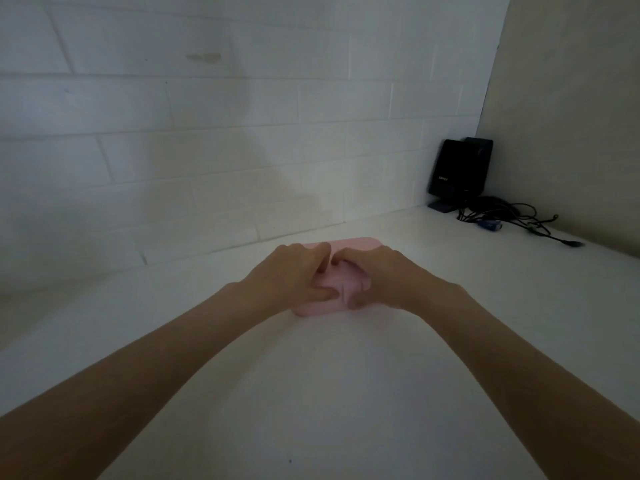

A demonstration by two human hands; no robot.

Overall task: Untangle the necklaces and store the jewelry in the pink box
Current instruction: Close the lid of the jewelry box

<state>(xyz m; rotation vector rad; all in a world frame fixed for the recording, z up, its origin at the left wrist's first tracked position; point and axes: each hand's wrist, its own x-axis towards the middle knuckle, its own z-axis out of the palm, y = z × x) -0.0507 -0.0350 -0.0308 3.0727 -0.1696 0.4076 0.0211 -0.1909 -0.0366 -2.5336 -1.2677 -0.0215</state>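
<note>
**Pink box gripped by both hands, contents out of sight**

The pink box (pixel 334 289) sits on the white worktop (pixel 311 393), straight ahead of the person and well short of the tiled wall. Both forearms reach in from the near edge and meet over it. The left hand (pixel 291 275) curls over the box's left side, its thumb pressed along the near face; the right hand (pixel 377 277) wraps the right side, thumb low on the front and fingers bent over the top. Holding from both sides like this probably serves to steady the box while the thumbs work at the front seam, so the step in hand looks like opening or closing the lid, though which of the two cannot be told.

Most of the box is covered by the hands; only a strip of its front and a pale pink edge behind the knuckles show. Whether that far edge is a raised lid or the back of the box is unclear. No necklaces or other jewelry can be seen, and the dim, soft picture hides fine detail.

Far to the right of the box, in the corner, a black device (pixel 457 169) stands on a base with tangled black cables (pixel 512 218) beside it.
</note>
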